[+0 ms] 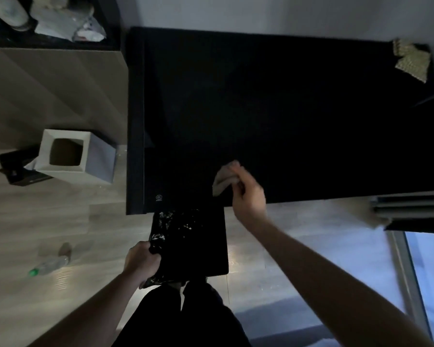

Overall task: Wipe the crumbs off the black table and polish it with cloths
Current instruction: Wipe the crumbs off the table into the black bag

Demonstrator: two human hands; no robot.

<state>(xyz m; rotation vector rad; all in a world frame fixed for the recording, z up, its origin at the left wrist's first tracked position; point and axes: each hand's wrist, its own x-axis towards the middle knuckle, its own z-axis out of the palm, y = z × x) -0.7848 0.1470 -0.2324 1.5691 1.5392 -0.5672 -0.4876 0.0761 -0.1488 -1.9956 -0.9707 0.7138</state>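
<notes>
head: i see right hand (pixel 248 194) fingers pinching cloth (pixel 222 180) at surface (pixel 298 116) near edge; left hand (pixel 142 259) grips bag (pixel 178 236) below. cloth soft, light; bunch it mid-fold.

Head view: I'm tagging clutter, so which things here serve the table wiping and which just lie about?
In use:
black table
pale cloth, gripped by the right hand
black bag with crumbs, held at the table edge by the left hand
patterned cloth on the far corner

Lying about:
white bin
plastic bottle on the floor
</notes>
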